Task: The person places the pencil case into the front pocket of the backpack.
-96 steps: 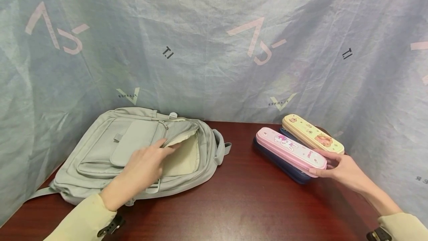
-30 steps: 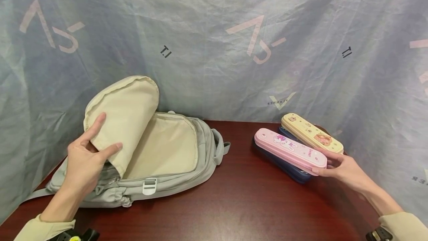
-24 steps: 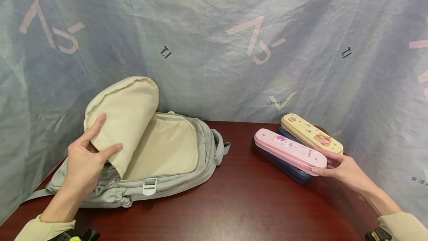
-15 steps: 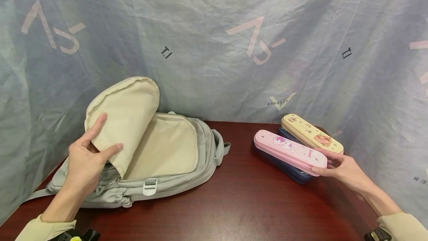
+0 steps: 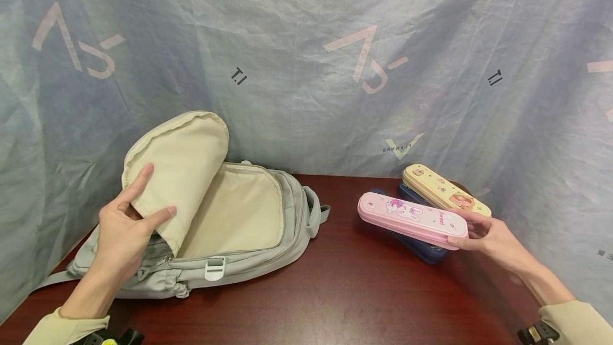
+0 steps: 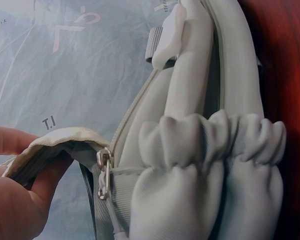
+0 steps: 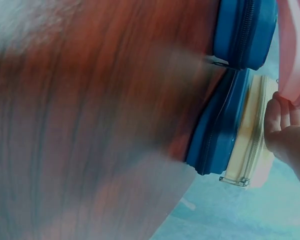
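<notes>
A pale grey-green backpack [image 5: 297,222] lies on the table at the left, its cream lining showing. My left hand [image 5: 122,228] holds the front flap [image 5: 184,161] folded up and back, thumb and fingers round its edge. The left wrist view shows metal zipper pulls [image 6: 104,170] beside that edge. At the right, my right hand [image 5: 493,238] pinches the end of a pink pencil case [image 5: 412,220] with a white rabbit print. The pink case is raised over a navy pencil case [image 5: 426,252], mostly hidden beneath it. Its underside faces the right wrist view.
Behind the pink case, a yellow pencil case [image 5: 442,188] with a cartoon animal print rests on a second navy pencil case [image 7: 215,130]. A grey printed cloth [image 5: 297,84] hangs behind the reddish-brown table [image 5: 325,302].
My left hand has lifted the backpack's flap and folded it back to the left. The pink pencil case has risen off the navy one, its far end swinging left and toward me.
</notes>
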A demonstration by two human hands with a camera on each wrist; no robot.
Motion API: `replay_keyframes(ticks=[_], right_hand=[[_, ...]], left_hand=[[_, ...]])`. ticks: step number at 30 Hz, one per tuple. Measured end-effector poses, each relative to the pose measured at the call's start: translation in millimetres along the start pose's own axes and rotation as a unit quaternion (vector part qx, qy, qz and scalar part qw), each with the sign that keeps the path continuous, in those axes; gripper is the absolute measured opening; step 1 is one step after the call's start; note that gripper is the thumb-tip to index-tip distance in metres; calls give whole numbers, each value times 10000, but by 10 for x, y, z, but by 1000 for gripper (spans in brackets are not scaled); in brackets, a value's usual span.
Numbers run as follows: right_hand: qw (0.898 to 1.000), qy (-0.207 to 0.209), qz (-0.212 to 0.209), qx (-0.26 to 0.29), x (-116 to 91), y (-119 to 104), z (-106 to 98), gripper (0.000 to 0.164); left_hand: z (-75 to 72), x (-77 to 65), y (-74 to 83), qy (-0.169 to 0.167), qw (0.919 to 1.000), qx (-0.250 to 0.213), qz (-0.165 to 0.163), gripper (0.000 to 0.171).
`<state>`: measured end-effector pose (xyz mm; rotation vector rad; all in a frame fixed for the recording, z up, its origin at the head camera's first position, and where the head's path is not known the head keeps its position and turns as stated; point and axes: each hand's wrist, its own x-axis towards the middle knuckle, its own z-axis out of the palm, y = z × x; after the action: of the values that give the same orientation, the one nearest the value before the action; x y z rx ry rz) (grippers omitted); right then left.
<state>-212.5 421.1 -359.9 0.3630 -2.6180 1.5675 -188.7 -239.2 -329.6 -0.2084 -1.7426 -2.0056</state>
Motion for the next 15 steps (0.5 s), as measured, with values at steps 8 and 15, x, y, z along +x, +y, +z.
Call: replay_keyframes(ticks=[8, 15], right_hand=[[9999, 47, -77, -62, 56, -97, 47, 57], [9989, -117, -280, 362, 151, -271, 185, 54]], left_hand=[[7, -5, -2, -63, 9999, 39, 102, 90], [8, -10, -1, -8, 9999, 86, 83, 90]])
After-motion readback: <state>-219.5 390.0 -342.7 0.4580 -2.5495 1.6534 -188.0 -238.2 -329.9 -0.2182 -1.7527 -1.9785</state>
